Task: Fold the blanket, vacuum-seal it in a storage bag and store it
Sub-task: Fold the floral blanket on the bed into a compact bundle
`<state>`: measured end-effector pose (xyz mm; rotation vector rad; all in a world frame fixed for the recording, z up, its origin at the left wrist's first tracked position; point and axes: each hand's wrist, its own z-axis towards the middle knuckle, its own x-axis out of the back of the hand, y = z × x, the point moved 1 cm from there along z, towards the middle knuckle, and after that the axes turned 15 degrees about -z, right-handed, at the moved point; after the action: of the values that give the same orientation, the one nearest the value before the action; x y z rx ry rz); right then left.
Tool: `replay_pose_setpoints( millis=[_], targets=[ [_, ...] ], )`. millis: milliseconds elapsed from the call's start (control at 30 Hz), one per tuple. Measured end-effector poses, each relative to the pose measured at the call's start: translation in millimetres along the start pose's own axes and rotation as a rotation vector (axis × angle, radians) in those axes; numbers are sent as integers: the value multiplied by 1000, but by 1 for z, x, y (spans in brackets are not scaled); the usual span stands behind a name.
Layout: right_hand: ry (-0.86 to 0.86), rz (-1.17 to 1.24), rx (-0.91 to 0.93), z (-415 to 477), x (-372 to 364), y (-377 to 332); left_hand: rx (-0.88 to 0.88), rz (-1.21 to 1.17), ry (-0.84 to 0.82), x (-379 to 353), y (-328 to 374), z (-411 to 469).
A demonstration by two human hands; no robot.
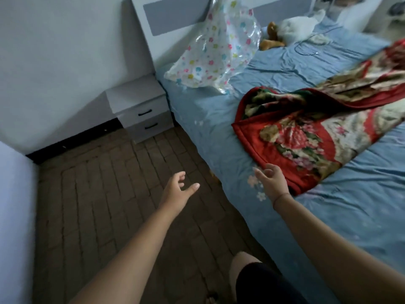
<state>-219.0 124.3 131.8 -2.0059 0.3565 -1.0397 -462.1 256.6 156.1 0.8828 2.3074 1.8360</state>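
The blanket [306, 132] looks like thick, plush cloth with a stitched red border and a soft matt flower print, lying on a bed sheet [285, 69] of thin, creased blue cloth. The storage bag [217, 47] is glossy, crinkled clear plastic printed with small coloured flowers, catching bright highlights. The nightstand [142, 106] has smooth, matt grey-white panels with dark handles, and the floor [105, 183] shows dull, rough brown brick-like tiles.

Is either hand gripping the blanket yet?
No: the left hand and right hand are open and empty, short of the red blanket.
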Motion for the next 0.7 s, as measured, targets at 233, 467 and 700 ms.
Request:
replay_pose_setpoints(
  millis=[233, 467, 700],
  targets=[
    [153, 90, -167, 96, 1, -16, -34, 43, -181, -46, 37, 137],
    [225, 129, -247, 212, 3, -57, -24, 78, -323, -103, 87, 274],
    [299, 210, -296, 307, 4, -102, -53, 120, -452, -151, 136, 395]
  ],
)
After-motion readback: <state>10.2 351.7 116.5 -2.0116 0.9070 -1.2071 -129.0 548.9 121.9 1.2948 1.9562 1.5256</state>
